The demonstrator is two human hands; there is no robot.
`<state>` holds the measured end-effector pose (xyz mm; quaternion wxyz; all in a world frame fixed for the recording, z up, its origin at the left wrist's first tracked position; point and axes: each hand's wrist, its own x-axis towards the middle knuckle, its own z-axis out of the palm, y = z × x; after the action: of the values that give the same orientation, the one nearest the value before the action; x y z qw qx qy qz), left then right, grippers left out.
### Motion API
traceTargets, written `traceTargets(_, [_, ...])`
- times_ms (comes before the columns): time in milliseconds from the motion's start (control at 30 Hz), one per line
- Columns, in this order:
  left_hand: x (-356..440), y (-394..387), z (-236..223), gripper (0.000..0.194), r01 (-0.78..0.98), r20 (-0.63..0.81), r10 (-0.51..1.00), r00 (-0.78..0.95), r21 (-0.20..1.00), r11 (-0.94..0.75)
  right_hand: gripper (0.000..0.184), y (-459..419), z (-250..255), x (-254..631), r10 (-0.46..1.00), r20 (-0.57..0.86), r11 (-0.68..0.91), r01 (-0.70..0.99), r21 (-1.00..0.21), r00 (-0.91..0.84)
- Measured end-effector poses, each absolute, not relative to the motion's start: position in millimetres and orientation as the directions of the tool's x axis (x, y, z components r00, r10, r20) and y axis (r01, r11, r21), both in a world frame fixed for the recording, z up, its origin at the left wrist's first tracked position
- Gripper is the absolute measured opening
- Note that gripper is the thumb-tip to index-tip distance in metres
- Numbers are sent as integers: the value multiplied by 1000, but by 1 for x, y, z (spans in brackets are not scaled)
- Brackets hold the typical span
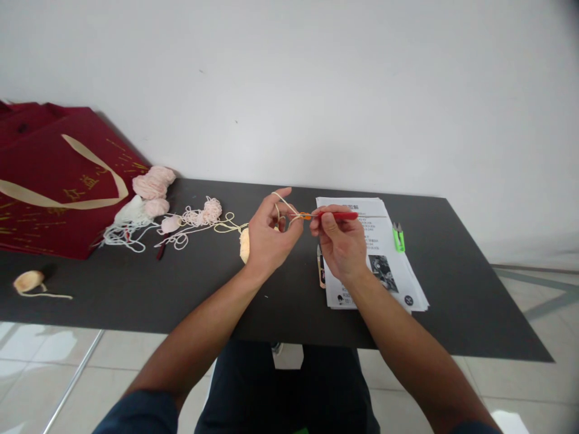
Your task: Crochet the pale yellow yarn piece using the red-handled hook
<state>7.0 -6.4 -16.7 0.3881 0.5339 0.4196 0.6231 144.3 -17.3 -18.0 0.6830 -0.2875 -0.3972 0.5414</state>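
My right hand (344, 244) is closed around the red handle of a crochet hook (341, 215), whose thin metal tip points left. Facing it, my left hand (271, 235) pinches pale yellow yarn (286, 202), with a strand looped over the raised index finger. Between the fingertips, at the hook's tip, is a small orange piece (306, 216), too small to make out fully. A pale yellow yarn ball (245, 245) lies just behind my left hand and is partly hidden by it.
Printed sheets (362, 295) lie under my right hand, with green thread snips (398, 237) on their right edge. Pink yarn (154, 182) and tangled white yarn (129, 220) lie beside a dark red bag (54, 163). A small beige crocheted piece (29, 281) sits at far left.
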Motion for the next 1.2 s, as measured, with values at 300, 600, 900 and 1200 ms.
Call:
traceTargets(300, [6, -6, -19, 50, -91, 318, 944, -90, 941, -325, 19, -15, -22, 145, 997, 69, 71, -610, -789, 27])
traceTargets(600, [6, -6, -19, 47, -89, 297, 945, -138, 947, -310, 23, -14, -19, 150, 947, 286, 320, -487, -813, 146])
traceTargets(900, [5, -5, -21, 44, -67, 331, 932, -148, 937, -343, 8, -13, -30, 153, 880, 440, 475, -377, -795, 181])
traceTargets(1200, [4, -7, -17, 44, -108, 274, 949, -153, 950, -292, 10, -14, -31, 152, 860, 471, 511, -312, -801, 198])
